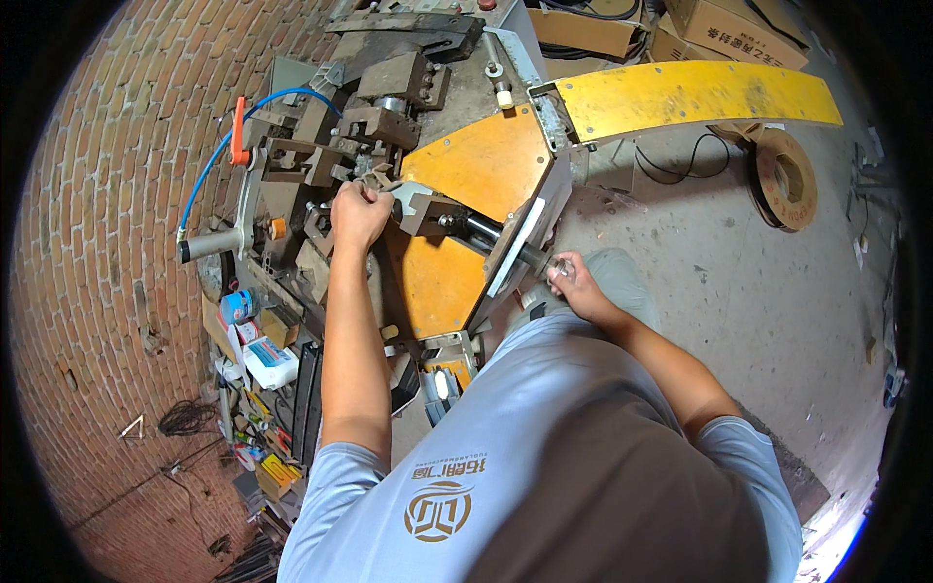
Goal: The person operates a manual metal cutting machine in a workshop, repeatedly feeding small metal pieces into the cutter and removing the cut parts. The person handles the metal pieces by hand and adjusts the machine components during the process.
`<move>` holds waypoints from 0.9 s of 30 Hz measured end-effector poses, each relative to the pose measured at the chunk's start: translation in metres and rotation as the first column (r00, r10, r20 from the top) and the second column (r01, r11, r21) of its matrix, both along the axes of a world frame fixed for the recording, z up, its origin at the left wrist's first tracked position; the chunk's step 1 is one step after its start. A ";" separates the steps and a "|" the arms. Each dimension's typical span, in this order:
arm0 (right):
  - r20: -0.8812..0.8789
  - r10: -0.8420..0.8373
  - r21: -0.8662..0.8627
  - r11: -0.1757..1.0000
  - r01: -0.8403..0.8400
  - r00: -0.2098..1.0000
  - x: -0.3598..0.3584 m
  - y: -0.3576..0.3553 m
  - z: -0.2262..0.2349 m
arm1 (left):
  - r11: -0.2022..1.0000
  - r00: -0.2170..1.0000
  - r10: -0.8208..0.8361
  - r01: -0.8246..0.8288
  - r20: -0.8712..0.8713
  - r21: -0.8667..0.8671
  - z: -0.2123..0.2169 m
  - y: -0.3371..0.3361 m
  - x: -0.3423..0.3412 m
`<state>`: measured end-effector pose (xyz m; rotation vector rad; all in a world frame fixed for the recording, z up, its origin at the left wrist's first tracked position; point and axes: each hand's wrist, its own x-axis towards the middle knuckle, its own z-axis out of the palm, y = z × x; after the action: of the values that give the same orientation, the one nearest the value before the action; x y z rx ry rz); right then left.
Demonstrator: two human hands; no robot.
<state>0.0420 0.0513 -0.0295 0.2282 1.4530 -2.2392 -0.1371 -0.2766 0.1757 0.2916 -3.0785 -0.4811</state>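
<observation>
My left hand is closed, thumb and fingers pressed together, beside the grey steel jaw of a bench machine. Whatever it pinches is hidden. My right hand is closed around the end of a metal crank handle, which sits near my waist on the outer side of the machine. A dark threaded shaft runs from the jaw block toward that handle, past a white-edged plate. Orange-yellow panels cover the bed on both sides of the shaft.
Steel clamp blocks stand beyond my left hand, near an orange lever and a blue hose. A long yellow arm reaches right. Cardboard boxes and a reel lie on the right; bottles and tools crowd the left.
</observation>
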 end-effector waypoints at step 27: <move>0.589 0.141 -0.384 0.915 0.122 0.796 -0.005 0.007 -0.001 | 1.000 1.000 -0.004 0.004 0.017 0.024 0.002 0.002 0.001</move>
<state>0.0375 0.0579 -0.0303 0.7242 0.6272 -2.1067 -0.1361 -0.2750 0.1780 0.2913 -3.0924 -0.5183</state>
